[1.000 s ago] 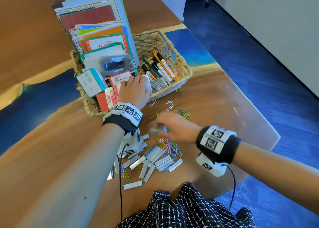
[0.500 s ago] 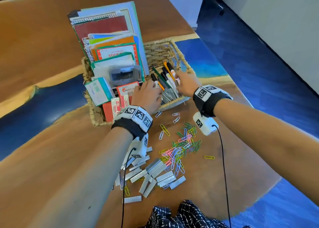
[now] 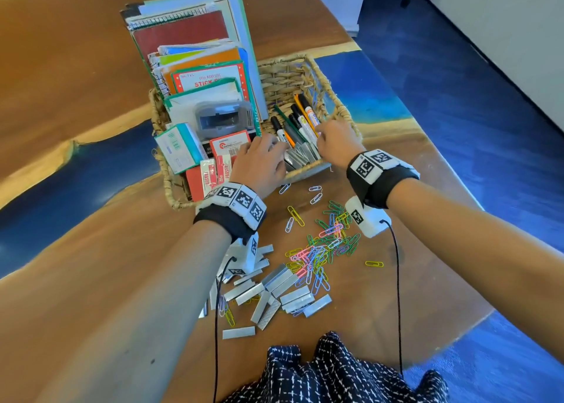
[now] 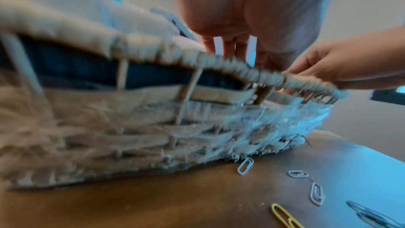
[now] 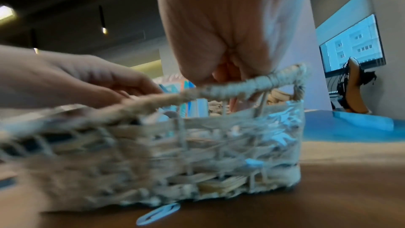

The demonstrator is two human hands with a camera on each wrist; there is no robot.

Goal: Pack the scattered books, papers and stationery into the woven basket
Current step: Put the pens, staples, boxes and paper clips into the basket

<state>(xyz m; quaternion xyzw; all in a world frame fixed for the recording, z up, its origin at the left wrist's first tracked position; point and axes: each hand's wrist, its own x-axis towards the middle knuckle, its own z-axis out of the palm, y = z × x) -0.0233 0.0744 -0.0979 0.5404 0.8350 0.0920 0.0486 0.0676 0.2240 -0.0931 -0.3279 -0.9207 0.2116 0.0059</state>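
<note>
The woven basket stands on the wooden table, with notebooks and papers upright at its back and left. Markers and silver staple strips lie in its right half. My left hand reaches over the front rim, fingers straight down beside those strips. My right hand is inside the front right corner, fingertips bunched on the strips. More staple strips and coloured paper clips lie scattered on the table in front of the basket.
A grey dispenser, small boxes and eraser packs fill the basket's left front. The table's right edge drops to blue carpet. Cables hang from both wrist cameras over the scattered clips.
My right hand rose from the pile on the table and went into the basket's front right corner. The left hand stayed at the front rim.
</note>
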